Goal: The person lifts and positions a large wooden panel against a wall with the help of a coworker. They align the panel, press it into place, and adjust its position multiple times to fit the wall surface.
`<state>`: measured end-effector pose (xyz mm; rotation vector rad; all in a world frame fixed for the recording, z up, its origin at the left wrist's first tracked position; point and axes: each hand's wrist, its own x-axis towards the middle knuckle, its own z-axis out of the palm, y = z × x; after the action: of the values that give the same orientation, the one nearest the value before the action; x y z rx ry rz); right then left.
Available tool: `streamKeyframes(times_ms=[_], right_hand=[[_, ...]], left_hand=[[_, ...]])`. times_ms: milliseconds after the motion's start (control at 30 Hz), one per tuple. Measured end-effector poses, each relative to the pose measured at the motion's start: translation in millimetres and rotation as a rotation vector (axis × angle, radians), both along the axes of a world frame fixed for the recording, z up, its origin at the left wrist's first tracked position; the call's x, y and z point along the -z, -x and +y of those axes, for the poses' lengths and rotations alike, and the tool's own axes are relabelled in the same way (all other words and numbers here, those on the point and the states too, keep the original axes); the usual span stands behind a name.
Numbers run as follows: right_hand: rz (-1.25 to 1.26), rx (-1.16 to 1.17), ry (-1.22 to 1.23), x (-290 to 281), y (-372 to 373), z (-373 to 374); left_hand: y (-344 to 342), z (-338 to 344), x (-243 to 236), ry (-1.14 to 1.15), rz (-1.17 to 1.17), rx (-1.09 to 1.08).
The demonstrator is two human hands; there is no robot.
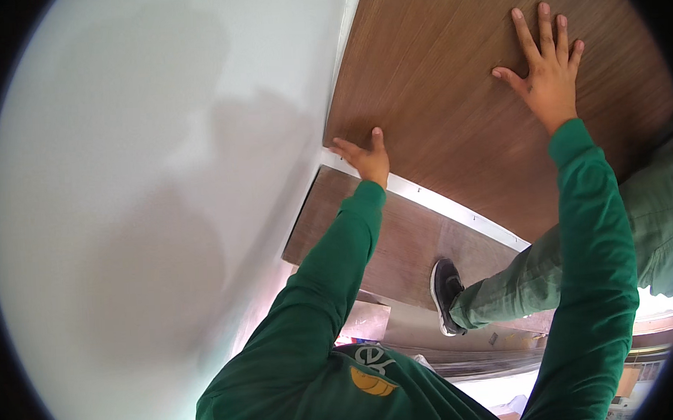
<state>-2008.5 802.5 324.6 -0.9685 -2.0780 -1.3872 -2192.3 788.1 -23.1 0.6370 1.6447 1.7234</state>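
Board (pixel 429 93) beside the wall (pixel 125 182), its face beneath the right hand (pixel 550 84), which lies farther from the wall, flat and ungripping, fingers splayed. The left hand (pixel 370 162) is at the board's corner nearest the wall, unclenched, thumb apart from fingers; whether it bears on the board cannot be told. One board edge runs alongside the wall; another leads away from it, along a white strip (pixel 457 212). The board leaves view, so its long axis cannot be determined.
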Motion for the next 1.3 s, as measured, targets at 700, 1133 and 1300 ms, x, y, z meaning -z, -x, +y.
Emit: streamKeyframes(times_ms=[700, 1133, 1300], right_hand=[[-0.029, 0.024, -0.010, 16, 3, 11], [-0.026, 0.068, 0.025, 31, 6, 10], [-0.017, 0.051, 0.049, 31, 7, 7]], left_hand=[[-24, 62, 45, 0.201, -0.469, -0.004], [-19, 61, 59, 0.449, -0.245, 0.004], [-22, 61, 51, 0.495, -0.264, -0.011]])
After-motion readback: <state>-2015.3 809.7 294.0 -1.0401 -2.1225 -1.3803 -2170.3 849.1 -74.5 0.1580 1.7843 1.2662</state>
